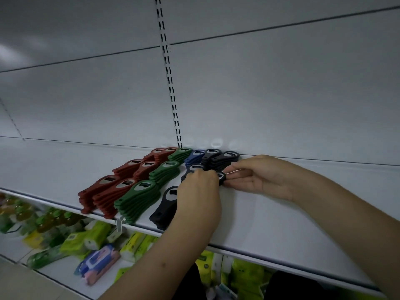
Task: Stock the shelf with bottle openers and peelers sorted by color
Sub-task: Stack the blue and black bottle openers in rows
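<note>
Hands meet over the middle of a white shelf [270, 215], both working on one stack of black bottle openers [221, 176] that sits in the second row from the back wall. The left hand [200, 189] comes in from below with its back to the camera, its fingers [205, 174] curled down over the near side of that stack, so most of the stack is hidden. The right hand [255, 177] reaches in from the right, palm toward the stack, its fingers [234, 169] held close together and nearly straight, tips touching the stack's right edge; whether the thumb pinches it I cannot tell. To the left, red bottle openers [101, 191] lie in two columns of stacks running from the shelf's front edge to the back panel, and green bottle openers [138, 198] form one column just beside them. Blue bottle openers [194, 155] sit at the back, next to two more black stacks [225, 158] against the panel. Another black stack [163, 210] lies near the front edge, partly behind the left wrist. On the lower shelf [56, 276], blurred packs of wipes and tissues [97, 264] lie in green, yellow and blue wrappers.
</note>
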